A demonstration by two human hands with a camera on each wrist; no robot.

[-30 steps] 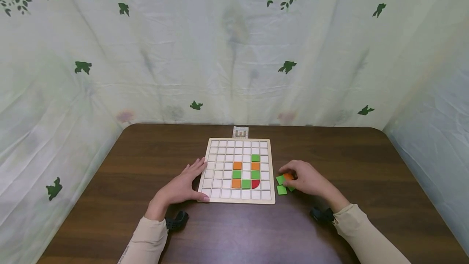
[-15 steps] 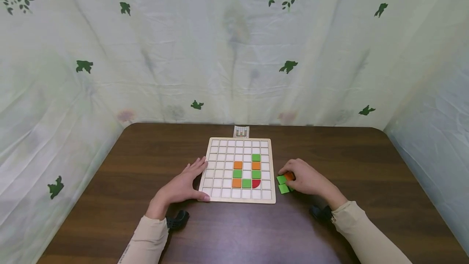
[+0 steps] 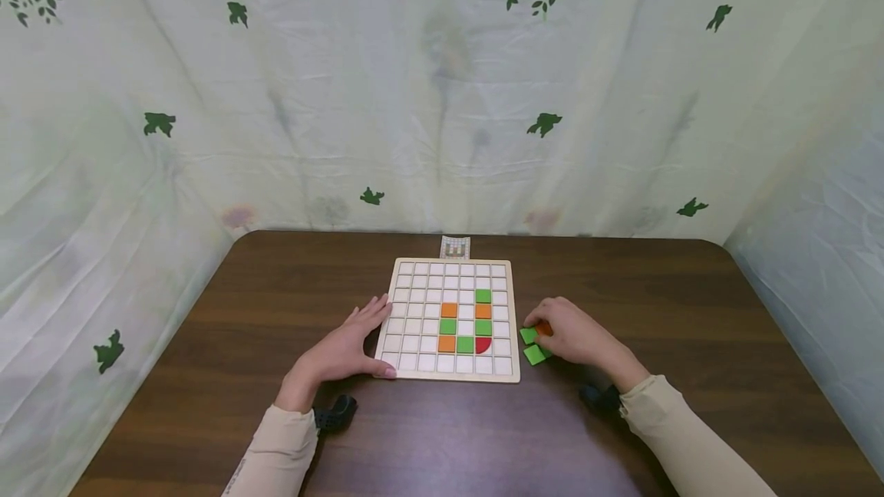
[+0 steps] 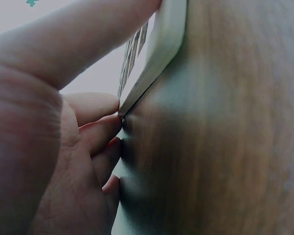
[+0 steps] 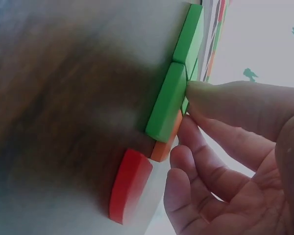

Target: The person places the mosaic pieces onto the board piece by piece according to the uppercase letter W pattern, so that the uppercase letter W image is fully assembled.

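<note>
My left hand (image 3: 345, 343) steadies the left side of a white gridded board (image 3: 410, 363). Its fingers lie extended along the edge, and the thumb rests at the front-left corner. To the right of the board, my right hand (image 3: 576, 336) bends over a small cluster of square tiles. Its thumb touches a green tile (image 5: 169, 103), and its fingertips are by an orange tile (image 5: 167, 142). Whether it pinches one is hidden. Another green tile (image 5: 189, 34) adjoins, and a red piece (image 5: 130, 186) lies apart under the hand.
Orange and green tiles and a red rounded piece (image 3: 483, 344) sit in the board's cells. A small patterned card (image 3: 455, 247) lies behind the board on the brown wooden table (image 3: 442, 436). A leaf-print cloth (image 3: 311, 136) hangs behind the table.
My right hand has shifted slightly among the loose tiles, and the front green tile has turned a little. The left hand and the board keep their places.
</note>
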